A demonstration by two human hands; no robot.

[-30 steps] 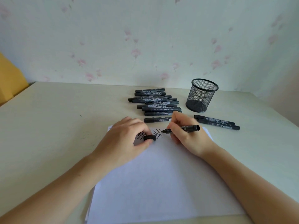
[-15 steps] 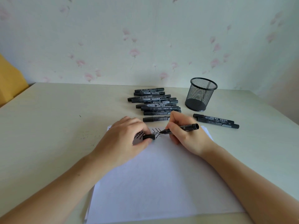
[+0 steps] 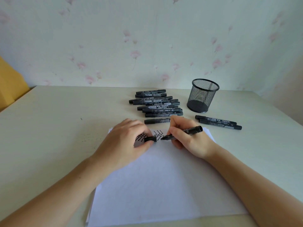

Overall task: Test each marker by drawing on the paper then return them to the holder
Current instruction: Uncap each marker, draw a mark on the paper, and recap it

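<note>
My right hand (image 3: 188,138) grips an uncapped black marker (image 3: 191,130), its tip touching the white paper (image 3: 155,185) beside black zigzag marks (image 3: 157,134) near the sheet's far edge. My left hand (image 3: 126,143) rests on the paper and pinches the marker's black cap (image 3: 150,139) between thumb and fingers. Behind the paper lies a pile of several capped black markers (image 3: 155,104). Two more capped markers (image 3: 218,122) lie to the right. An empty black mesh holder (image 3: 202,95) stands upright at the back right.
The pale table (image 3: 49,128) ends at a flowered wall behind. A yellow object (image 3: 9,84) stands past the table's left edge. One capped marker (image 3: 157,121) lies just beyond the paper's far edge, between my hands and the pile.
The marker tip has shifted slightly left and down along the zigzag marks. My left hand has stayed on the paper with the cap.
</note>
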